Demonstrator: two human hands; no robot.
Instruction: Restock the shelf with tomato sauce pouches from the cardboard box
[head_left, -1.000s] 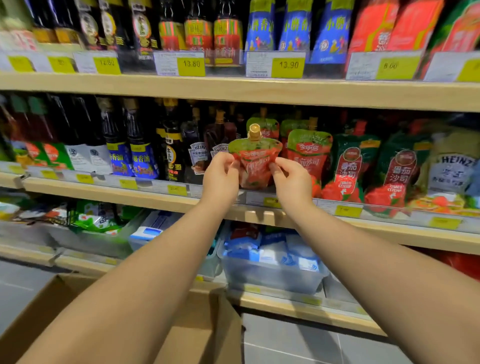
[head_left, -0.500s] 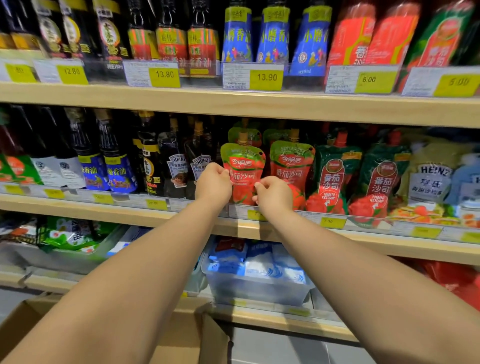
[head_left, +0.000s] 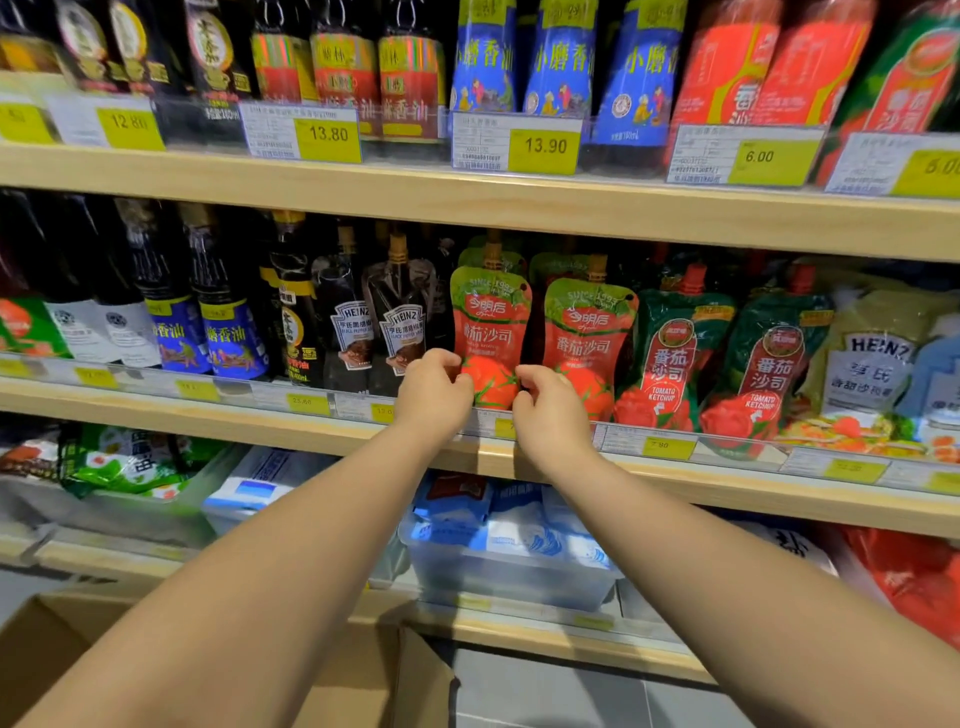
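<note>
Down from where it hung in front of the row a second ago, the tomato sauce pouch (head_left: 491, 332) now stands upright at the front edge of the middle shelf (head_left: 208, 422). Both hands have dropped from its sides to its lower corners.

Head view: the left hand (head_left: 434, 397) has its fingers curled in against the pouch's lower left edge and pinches it there. The right hand (head_left: 550, 410) does the same at the lower right edge, with its thumb and fingers closed on the pouch near the printed tomato. The pouch is red with a green top, and its spout reaches up towards the underside of the upper shelf (head_left: 467, 205). Another pouch of the same kind shows just behind it. A matching pouch (head_left: 589, 343) stands just beside it on the right, and beyond that come two green ketchup pouches (head_left: 675, 358). On the left stand dark Heinz sauce pouches (head_left: 402, 332), close to the left hand. Yellow price tags run along both shelf fronts; the one above the pouch reads 13.90 (head_left: 543, 148). Below the forearms, a clear plastic bin (head_left: 509, 577) of blue packets sits on the lower shelf. The cardboard box (head_left: 47, 639) shows at the bottom left, with its flap open under the left arm.
</note>
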